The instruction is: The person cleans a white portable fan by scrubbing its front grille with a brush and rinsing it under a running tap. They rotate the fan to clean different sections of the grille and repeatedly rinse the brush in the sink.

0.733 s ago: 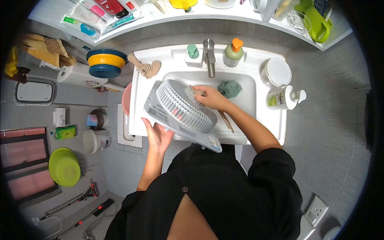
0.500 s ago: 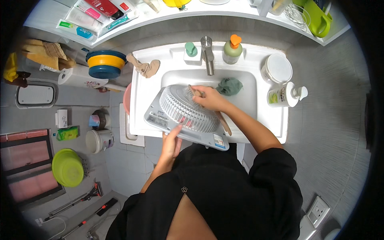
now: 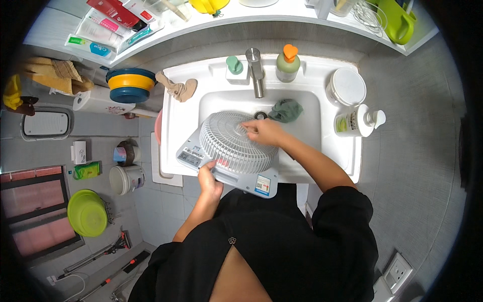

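Observation:
A small fan with a round grey wire grille on a flat grey base is held tilted over the near part of the white sink. My left hand grips the near edge of the base, its thumb on top beside the grille. Over the middle of the grille, my right hand is closed with the fingertips at the wires. The wooden-handled brush it held a moment ago is mostly hidden behind hand and forearm. A wet green cloth lies in the basin near the drain.
Behind the basin are the faucet, a green-topped dispenser and an orange-topped pump bottle. A white tub and white pump bottle stand on the right rim. A beige sock lies at left. A shelf overhangs the far side.
The fan has turned so its grille faces up more, and its base has come slightly nearer me. My right hand has shifted a little down across the grille; the wooden handle no longer shows clearly.

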A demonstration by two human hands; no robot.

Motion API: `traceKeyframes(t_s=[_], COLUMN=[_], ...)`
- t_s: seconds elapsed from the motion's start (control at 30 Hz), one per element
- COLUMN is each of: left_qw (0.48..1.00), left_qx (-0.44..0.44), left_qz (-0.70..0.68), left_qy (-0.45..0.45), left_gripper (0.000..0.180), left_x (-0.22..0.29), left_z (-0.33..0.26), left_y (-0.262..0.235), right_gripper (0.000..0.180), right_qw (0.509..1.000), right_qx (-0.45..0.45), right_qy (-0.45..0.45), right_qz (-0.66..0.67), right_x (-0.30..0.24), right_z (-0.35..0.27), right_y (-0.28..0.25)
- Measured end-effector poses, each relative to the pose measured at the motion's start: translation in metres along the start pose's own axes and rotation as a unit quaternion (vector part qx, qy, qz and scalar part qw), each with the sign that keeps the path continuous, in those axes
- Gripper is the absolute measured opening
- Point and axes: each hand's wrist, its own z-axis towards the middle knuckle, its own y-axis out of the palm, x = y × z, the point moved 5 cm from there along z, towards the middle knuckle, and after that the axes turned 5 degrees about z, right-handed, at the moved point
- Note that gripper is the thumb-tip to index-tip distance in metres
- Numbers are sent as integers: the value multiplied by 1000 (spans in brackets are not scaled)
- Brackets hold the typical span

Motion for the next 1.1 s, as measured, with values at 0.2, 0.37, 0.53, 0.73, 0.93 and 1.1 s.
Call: traceKeyframes(t_s=[0.2,0.37,0.53,0.73,0.93,1.1], left_qw=[1000,999,999,999,999,1000], left_qx=[22,22,31,31,47,14], left_qz=[-4,-9,-2,8,-6,-7], left_qy=[-14,-28,-8,-23,-26,-11], left_gripper=[28,33,33,36,25,39], left_x=[-4,-13,-14,-22,-29,-30], left_z=[9,13,19,35,33,26], left_y=[-6,-7,-7,-20,-20,-22], right_gripper=[42,43,41,45,41,42], right_qw=[992,981,990,971,995,990], right_qx=[-77,-59,10,-59,13,-29], right_qy=[-68,20,-17,-188,-57,-119], right_qz=[-70,-183,-141,-137,-85,-75], right_x=[-50,36,51,-52,67,1], right_z=[-2,25,31,23,71,56], right_y=[-7,-1,-5,10,11,13])
